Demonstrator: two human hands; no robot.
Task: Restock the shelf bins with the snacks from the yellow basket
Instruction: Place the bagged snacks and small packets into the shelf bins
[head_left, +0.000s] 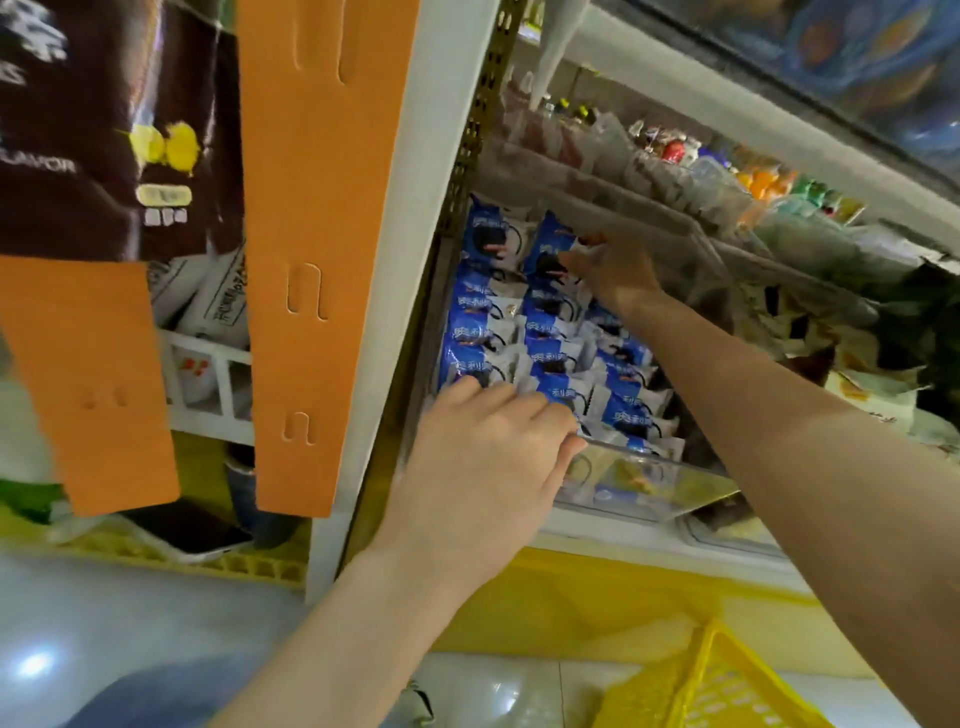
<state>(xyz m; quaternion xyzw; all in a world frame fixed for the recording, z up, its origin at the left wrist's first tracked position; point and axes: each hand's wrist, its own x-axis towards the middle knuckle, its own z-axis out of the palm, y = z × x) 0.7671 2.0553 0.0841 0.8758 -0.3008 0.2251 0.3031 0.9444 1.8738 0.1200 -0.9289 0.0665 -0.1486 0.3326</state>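
1. Hands in view: two, the left hand (488, 457) and the right hand (613, 270).
2. Blue-and-white snack packets (550, 332): three columns, at least a dozen. They overlap, so no exact count.
3. Clear bin (649, 493) holding those packets: one. More bins run along the shelf to the right, too blurred to count.
4. Yellow basket (727, 686): one.
5. Orange hanging strips (322, 260): two.
6. Dark brown bag (104, 130): one.

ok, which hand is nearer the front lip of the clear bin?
Left. The left hand lies right at the front lip of the clear bin, fingers on the front snack packets. The right hand reaches deep to the back row, well away from the lip.
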